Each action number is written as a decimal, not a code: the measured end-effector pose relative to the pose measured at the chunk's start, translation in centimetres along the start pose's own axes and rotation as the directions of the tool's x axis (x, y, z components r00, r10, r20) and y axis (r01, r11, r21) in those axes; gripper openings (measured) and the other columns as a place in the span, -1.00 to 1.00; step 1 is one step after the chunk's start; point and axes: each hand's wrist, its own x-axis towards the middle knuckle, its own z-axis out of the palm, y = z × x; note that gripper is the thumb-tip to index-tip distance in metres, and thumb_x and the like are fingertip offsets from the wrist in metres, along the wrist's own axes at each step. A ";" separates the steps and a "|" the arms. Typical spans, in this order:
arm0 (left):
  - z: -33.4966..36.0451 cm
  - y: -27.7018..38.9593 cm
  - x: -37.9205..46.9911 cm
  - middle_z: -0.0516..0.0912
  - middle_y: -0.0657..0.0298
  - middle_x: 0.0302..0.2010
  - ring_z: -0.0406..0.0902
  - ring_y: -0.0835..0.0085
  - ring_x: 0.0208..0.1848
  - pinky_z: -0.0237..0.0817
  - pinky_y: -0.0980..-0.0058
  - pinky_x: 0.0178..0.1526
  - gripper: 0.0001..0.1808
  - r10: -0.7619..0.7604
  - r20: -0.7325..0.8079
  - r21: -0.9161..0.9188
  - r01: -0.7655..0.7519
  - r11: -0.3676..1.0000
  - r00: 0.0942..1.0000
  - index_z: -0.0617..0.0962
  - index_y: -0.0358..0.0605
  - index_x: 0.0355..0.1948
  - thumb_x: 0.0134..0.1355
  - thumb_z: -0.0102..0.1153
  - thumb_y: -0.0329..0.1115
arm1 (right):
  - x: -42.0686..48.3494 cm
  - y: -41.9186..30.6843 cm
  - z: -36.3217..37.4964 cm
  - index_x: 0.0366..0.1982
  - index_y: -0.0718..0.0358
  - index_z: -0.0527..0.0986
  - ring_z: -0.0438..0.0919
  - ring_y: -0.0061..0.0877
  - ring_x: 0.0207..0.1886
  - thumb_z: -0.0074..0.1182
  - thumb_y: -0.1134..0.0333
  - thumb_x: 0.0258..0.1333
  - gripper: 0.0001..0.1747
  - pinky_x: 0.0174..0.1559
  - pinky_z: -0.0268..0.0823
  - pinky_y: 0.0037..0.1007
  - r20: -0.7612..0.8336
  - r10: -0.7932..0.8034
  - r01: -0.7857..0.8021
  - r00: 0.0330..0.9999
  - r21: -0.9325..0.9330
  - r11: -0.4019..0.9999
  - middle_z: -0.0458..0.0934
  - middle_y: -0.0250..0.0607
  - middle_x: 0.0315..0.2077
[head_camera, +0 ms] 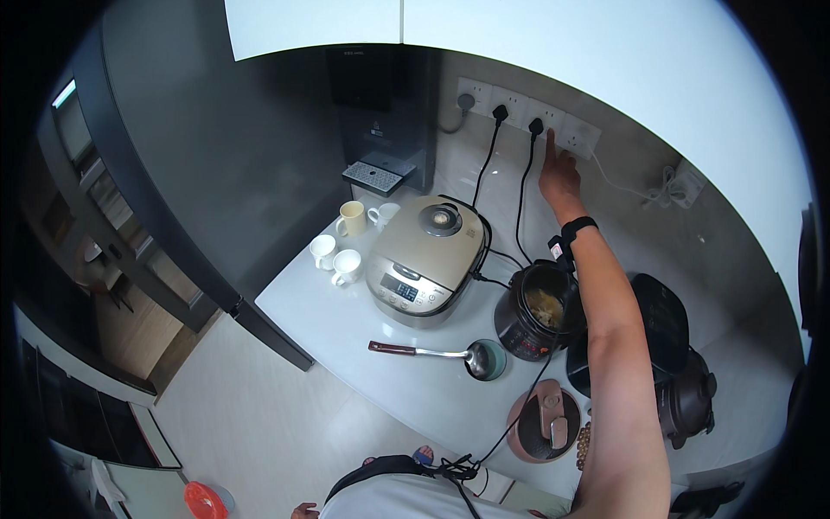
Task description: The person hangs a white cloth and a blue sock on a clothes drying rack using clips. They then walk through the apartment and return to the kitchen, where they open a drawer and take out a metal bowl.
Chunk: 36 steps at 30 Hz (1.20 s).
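Note:
My right hand [559, 177] reaches up to the wall with its index finger stretched out, touching or almost touching a white socket plate [543, 117] just beside a black plug [535, 126]. It holds nothing; the other fingers look curled. Below the arm, a dark electric pressure cooker [525, 334] stands uncovered with brownish food [545, 307] inside. A round pink-and-dark lid [535, 422] lies at the counter's front. Only part of my left hand [303, 511] shows at the bottom edge, by my side.
A gold rice cooker [431, 246] stands mid-counter, with several mugs [347, 263] to its left. A steel ladle [476, 361] rests on a small teal dish [497, 360]. Black appliances [661, 318] stand behind my forearm. White cabinets [519, 39] overhang the counter. A cable [519, 422] hangs in front of me.

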 end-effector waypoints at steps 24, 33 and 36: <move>6.5 4.3 -0.5 0.81 0.09 -0.24 0.78 0.36 -0.23 0.58 0.41 -0.08 -0.52 -0.029 -0.278 0.675 0.217 0.705 0.960 0.61 -0.11 0.18 0.22 0.10 -0.33 | -13.5 -14.6 -19.8 0.17 0.26 0.56 0.60 -0.47 -0.50 0.20 0.31 0.28 -0.56 -0.33 0.45 -0.40 0.099 -0.440 0.107 0.893 0.901 0.419 0.64 -0.15 -0.52; 2.4 3.2 0.5 0.80 0.06 -0.22 0.78 0.33 -0.19 0.57 0.38 -0.05 -0.54 0.006 -0.250 0.616 0.154 0.773 0.968 0.59 -0.11 0.19 0.24 0.11 -0.35 | -17.1 -21.2 -30.2 0.16 0.25 0.59 0.48 -0.75 -0.50 0.18 0.38 0.35 -0.63 -0.42 0.39 -0.57 0.007 -0.577 0.228 0.817 0.915 0.333 0.62 -0.36 -0.52; 0.1 2.3 -0.6 0.80 0.06 -0.22 0.78 0.33 -0.20 0.57 0.37 -0.06 -0.53 -0.005 -0.268 0.594 0.169 0.787 0.964 0.61 -0.09 0.18 0.20 0.12 -0.37 | -19.0 -24.3 -32.7 0.15 0.25 0.60 0.45 -0.74 -0.51 0.18 0.38 0.34 -0.63 -0.41 0.34 -0.56 0.071 -0.704 0.186 0.707 0.941 0.282 0.59 -0.37 -0.54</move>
